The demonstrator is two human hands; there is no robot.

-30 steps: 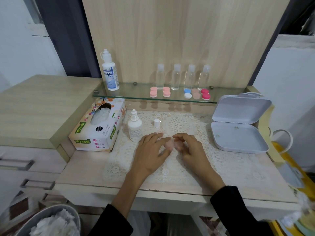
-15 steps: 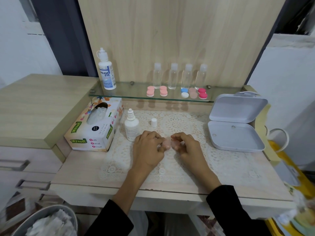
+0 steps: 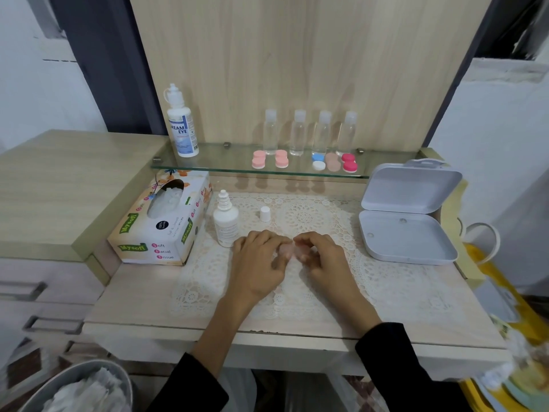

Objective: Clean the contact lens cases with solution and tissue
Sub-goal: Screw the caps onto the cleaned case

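Looking down at the desk, I see my left hand (image 3: 258, 263) and right hand (image 3: 323, 257) meeting over a lace mat (image 3: 386, 281), fingertips of both pinching a pale pink lens case (image 3: 287, 250) between them. Just left of the left hand stands a small white bottle (image 3: 225, 223), its cap (image 3: 265, 214) off and standing on the mat nearby. A tissue box (image 3: 162, 221) lies further left, and an open white box (image 3: 407, 215) sits to the right. On the glass shelf (image 3: 208, 162) behind I see a large solution bottle (image 3: 181, 123), four clear bottles (image 3: 298, 132) and several coloured lens cases (image 3: 269, 159). A bin (image 3: 59, 379) holding crumpled tissue shows at the lower left.
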